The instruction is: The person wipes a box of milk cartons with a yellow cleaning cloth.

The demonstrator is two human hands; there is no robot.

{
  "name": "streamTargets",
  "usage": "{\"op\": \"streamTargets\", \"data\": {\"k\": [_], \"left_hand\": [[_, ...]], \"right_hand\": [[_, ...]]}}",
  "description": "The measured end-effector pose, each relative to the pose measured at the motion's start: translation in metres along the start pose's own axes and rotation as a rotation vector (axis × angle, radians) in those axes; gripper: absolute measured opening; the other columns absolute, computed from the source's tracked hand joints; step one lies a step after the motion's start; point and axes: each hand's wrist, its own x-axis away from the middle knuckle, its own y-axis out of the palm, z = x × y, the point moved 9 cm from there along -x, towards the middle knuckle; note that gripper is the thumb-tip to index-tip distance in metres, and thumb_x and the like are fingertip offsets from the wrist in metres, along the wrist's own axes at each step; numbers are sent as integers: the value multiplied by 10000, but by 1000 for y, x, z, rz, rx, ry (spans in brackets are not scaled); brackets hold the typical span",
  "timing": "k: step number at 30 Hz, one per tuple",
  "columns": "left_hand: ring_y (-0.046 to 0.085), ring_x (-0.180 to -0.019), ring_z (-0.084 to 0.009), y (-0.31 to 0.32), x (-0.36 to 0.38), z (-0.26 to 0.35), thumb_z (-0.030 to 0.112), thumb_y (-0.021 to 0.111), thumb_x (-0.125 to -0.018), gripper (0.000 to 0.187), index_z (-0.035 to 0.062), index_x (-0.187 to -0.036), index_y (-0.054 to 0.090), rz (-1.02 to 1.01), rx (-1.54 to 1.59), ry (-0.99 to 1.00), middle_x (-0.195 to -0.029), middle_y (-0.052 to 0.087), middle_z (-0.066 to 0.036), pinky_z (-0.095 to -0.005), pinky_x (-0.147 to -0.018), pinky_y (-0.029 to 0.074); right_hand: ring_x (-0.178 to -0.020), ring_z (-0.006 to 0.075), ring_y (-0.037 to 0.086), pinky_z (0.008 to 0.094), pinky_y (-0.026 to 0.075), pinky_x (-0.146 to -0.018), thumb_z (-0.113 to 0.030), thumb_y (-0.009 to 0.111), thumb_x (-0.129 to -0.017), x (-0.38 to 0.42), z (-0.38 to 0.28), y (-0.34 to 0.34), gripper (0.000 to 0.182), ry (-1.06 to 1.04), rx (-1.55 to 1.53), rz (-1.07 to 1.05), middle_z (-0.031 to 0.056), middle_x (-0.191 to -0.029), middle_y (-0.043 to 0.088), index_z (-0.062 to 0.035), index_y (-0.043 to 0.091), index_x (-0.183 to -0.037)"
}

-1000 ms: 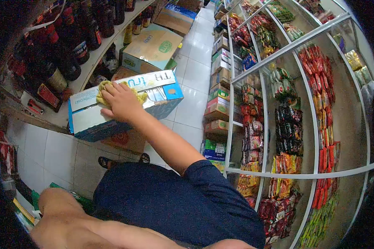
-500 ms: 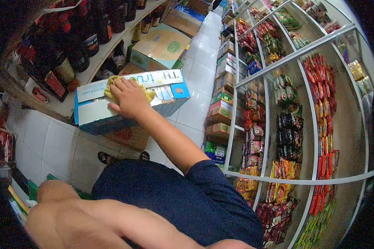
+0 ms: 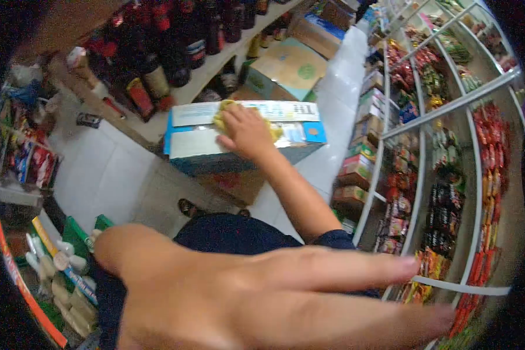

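My right hand [image 3: 245, 131] lies on top of a blue and white carton [image 3: 195, 143], fingers closed around a crumpled yellow cloth [image 3: 223, 116] pressed against the lid. Its thumb rests to the left of the cloth. Very near the camera, large and blurred, my left hand [image 3: 262, 291] spans the bottom of the view. Two of its fingers stretch apart toward the right, and nothing shows between them. Behind it are my dark blue clothes [image 3: 233, 233].
Shelves with dark bottles [image 3: 178, 67] run along the upper left. Cardboard boxes [image 3: 289, 67] stand behind the carton. Racks of packaged snacks [image 3: 443, 204] fill the right side. At the lower left are green dividers with pale items [image 3: 64, 274]. White floor tiles [image 3: 99, 169] show left of the carton.
The view has shifted, so the carton and shelves appear further right. My left hand's outstretched fingers now show across the bottom, where a bent arm was seen. My right hand remains on the cloth.
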Motion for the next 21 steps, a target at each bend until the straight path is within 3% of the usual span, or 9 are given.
{"op": "streamTargets", "data": {"k": [21], "left_hand": [[525, -784, -237, 11, 14, 5, 285, 549, -823, 252, 56, -921, 512, -107, 110, 16, -928, 570, -134, -383, -799, 457]], "right_hand": [[-1188, 302, 420, 419, 321, -983, -489, 553, -768, 0, 2, 0, 565, -35, 44, 51, 118, -1267, 473, -89, 518, -1165]]}}
